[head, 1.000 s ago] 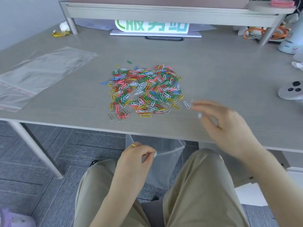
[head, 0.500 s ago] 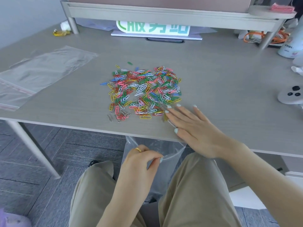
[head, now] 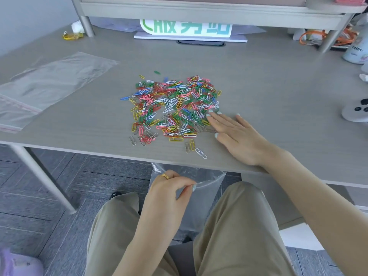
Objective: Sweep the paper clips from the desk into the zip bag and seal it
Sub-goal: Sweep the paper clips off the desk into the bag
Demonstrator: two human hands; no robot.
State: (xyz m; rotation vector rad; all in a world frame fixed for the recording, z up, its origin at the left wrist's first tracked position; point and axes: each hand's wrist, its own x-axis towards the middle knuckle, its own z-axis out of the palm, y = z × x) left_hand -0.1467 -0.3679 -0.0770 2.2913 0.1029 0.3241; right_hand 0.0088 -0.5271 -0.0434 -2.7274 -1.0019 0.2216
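A heap of coloured paper clips (head: pixel 171 108) lies spread on the grey desk (head: pixel 268 92), and three loose clips (head: pixel 194 149) sit near the front edge. My right hand (head: pixel 237 136) rests flat on the desk, fingers apart, its fingertips touching the heap's right side. Below the desk edge hangs a clear zip bag (head: pixel 207 182) with its mouth open. My left hand (head: pixel 169 192) pinches the bag's near rim between thumb and fingers, just above my knees.
Another clear zip bag (head: pixel 45 86) lies flat at the desk's left. A white controller (head: pixel 356 112) sits at the right edge. A shelf riser (head: pixel 199 10), a green-lettered sign (head: pixel 187 28), a cup (head: pixel 356 50) and orange cables (head: pixel 326 36) stand at the back.
My right hand came down flat onto the desk and slid forward to the heap's right side. A few clips now lie loose near the front edge. My left hand kept hold of the bag.
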